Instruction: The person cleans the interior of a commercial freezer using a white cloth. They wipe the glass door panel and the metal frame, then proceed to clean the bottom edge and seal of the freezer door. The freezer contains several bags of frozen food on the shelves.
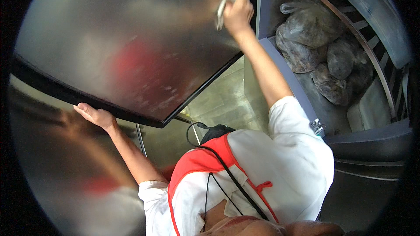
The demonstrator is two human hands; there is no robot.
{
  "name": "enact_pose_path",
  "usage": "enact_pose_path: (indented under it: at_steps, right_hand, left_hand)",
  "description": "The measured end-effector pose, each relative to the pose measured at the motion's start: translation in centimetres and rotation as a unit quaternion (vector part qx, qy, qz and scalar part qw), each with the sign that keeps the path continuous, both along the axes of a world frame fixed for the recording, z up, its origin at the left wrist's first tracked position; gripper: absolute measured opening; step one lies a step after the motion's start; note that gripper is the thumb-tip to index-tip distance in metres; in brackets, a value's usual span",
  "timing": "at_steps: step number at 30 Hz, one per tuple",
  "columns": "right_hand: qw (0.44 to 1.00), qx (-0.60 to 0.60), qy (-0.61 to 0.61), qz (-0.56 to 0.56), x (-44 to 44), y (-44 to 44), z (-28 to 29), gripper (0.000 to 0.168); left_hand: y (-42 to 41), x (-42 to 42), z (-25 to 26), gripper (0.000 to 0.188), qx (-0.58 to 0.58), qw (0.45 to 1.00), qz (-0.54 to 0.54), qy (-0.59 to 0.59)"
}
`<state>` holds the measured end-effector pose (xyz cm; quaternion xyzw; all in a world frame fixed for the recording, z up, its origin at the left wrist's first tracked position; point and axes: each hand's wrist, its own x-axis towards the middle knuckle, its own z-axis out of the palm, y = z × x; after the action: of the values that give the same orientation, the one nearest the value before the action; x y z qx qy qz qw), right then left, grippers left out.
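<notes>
A large door panel with a black rim and a dull, smeared, reflective face stands open before me. High on this face, near its right edge, my right hand presses a crumpled white cloth to the surface. My left hand is at the black rim along the panel's lower left edge, its palm and fingers against it; how firmly it grips cannot be told. Streaks and pale smudges mark the panel's lower part, where a red reflection also shows.
Right of the panel is an open cabinet with a grey-blue frame, holding several filled clear plastic bags, a curved rack rail and a translucent bin. Metal surfaces stand at left. Tiled floor shows below.
</notes>
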<state>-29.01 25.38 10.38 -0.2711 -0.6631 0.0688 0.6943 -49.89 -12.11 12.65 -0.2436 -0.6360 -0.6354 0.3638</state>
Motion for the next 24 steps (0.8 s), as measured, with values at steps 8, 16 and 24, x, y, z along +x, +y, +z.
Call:
enact_pose_path:
  at_steps: [8,16,24]
  right_hand:
    - [0.903,-0.314,-0.235,0.178,3.2,-8.2,-24.9,0.025]
    - [0.988,0.151,0.033,0.009,7.2,-1.3,3.1,0.035]
    - [0.971,0.230,-0.056,0.027,2.2,2.1,9.0,0.055]
  left_hand:
    - [0.5,-1.3,0.0,0.082,0.011,0.999,-0.006,0.045]
    - [-0.1,-1.4,-0.4,0.086,-0.010,0.999,-0.020,0.026]
    - [0.2,-0.9,-0.3,0.067,0.014,0.998,-0.046,0.037]
